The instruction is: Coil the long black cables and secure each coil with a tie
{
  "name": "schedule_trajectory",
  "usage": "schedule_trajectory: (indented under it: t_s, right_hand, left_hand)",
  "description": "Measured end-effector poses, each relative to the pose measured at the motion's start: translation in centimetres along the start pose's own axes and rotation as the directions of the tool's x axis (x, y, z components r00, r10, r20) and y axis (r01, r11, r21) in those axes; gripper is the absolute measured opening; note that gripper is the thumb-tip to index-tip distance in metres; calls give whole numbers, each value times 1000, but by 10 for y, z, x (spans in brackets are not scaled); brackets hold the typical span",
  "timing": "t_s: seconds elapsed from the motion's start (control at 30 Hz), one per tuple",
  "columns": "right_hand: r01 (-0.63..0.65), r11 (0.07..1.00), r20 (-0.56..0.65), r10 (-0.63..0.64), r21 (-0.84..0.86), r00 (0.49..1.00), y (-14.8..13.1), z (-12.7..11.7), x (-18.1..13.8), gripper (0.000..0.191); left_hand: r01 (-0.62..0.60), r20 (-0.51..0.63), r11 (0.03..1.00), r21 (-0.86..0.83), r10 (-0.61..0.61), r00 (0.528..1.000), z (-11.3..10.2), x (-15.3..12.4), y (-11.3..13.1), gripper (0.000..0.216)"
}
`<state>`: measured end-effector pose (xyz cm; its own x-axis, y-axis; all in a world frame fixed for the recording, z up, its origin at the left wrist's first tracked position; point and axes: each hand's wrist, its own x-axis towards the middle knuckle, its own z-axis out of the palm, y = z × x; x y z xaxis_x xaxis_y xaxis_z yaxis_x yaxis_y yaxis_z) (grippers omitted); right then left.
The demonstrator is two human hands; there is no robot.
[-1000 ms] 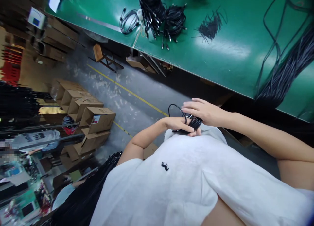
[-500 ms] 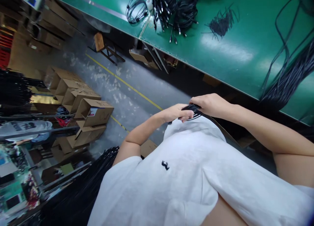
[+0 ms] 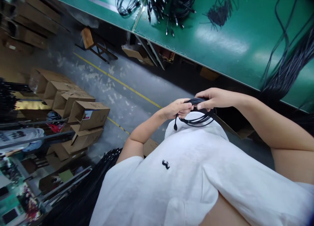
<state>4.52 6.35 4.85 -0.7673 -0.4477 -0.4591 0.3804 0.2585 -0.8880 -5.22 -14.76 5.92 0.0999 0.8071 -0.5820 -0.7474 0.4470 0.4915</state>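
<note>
Just in front of my white shirt, both hands grip a coil of thin black cable (image 3: 194, 101). My left hand (image 3: 178, 108) pinches the bundled loops between thumb and fingers. My right hand (image 3: 213, 98) closes around the same loops a little farther right, its thumb beside the left fingertips. The lower loops sag beneath the hands across the shirt. One cable end with a black plug (image 3: 175, 126) dangles below my left hand. The fingers hide part of the coil.
A green table (image 3: 235, 52) runs along the top, bearing coiled cables (image 3: 180, 5), a pile of short black strands (image 3: 220, 12) and a long cable bundle (image 3: 287, 72). Cardboard boxes (image 3: 89, 116) and a wooden stool (image 3: 87, 38) stand on the floor leftward. More black cables hang at lower left.
The coil shows wider loops sagging under the hands, and its plug end now hangs down. My right hand has shifted slightly right with its thumb showing. The view has moved a little.
</note>
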Motion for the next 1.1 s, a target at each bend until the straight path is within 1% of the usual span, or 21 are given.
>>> schedule_trajectory:
  t_s: [0.07,0.13,0.2,0.27,0.3,0.33,0.37,0.43,0.47,0.5,0.53,0.6,0.63,0.7,0.77,0.83,0.9,0.97,1.0,1.03,1.1]
  right_hand:
    - [-42,993,49,36,109,998,12,10,-2,48]
    - [-46,985,65,36,166,997,18,19,-5,49]
    - [11,993,2,-12,113,1000,16,22,-7,46]
    - [104,993,-152,-111,-51,982,10,16,-9,40]
    - [133,981,-264,-166,-140,950,8,11,-10,37]
    - [134,970,-393,-207,-204,896,9,5,-10,35]
    - [114,967,-532,-222,-228,817,12,-1,-9,34]
    - [71,987,-759,-158,-147,631,28,-11,-3,33]
    - [74,995,-805,-96,-65,585,38,-14,3,32]
    - [97,995,-804,-40,22,593,48,-18,10,33]
    - [128,987,-767,-8,97,641,56,-21,19,35]
    - [187,968,-653,-34,166,756,61,-30,36,40]
    - [211,967,-609,-85,139,789,58,-36,44,39]
    - [249,967,-523,-234,-43,819,43,-55,55,28]
    - [287,914,-347,-378,-285,859,26,-78,60,24]
    - [323,828,-162,-436,-458,885,14,-98,60,22]
    - [338,773,-67,-438,-537,896,11,-112,57,19]
    - [358,774,-43,-442,-522,896,15,-118,56,15]
    - [370,801,-58,-447,-471,893,18,-119,56,14]
    - [374,845,-104,-442,-382,891,23,-118,57,11]
    - [343,937,-309,-345,-61,887,34,-109,65,5]
  left_hand:
    - [57,17,998,-39,-56,998,-1,-2,-15,50]
    - [117,53,992,-45,-114,992,0,-5,-27,54]
    - [152,78,987,-50,-147,986,2,-6,-30,55]
    - [118,54,990,-78,-114,992,4,-4,-23,54]
    - [70,14,992,-101,-69,998,5,-2,-16,53]
    - [1,-49,992,-124,-8,999,6,1,-8,51]
    - [-77,-126,987,-143,59,990,6,4,0,50]
    - [-231,-285,960,-160,179,942,6,12,18,47]
    - [-287,-347,944,-160,218,912,7,16,26,46]
    - [-322,-387,933,-159,241,890,8,20,33,46]
    - [-337,-403,929,-156,251,880,9,25,39,46]
    - [-325,-391,934,-150,246,887,13,35,47,47]
    - [-306,-373,940,-148,234,898,14,40,49,48]
    - [-271,-338,952,-146,209,918,16,49,50,48]
    - [-241,-322,958,-153,183,929,16,56,51,47]
    - [-213,-309,963,-166,154,938,13,59,54,47]
    - [-148,-269,973,-179,96,958,11,60,60,50]
    - [-59,-195,983,-176,24,980,9,60,70,52]
    - [-37,-171,984,-173,7,985,10,61,75,52]
    - [-36,-164,985,-172,7,986,10,62,79,51]
    - [-96,-232,981,-167,56,971,12,68,86,47]
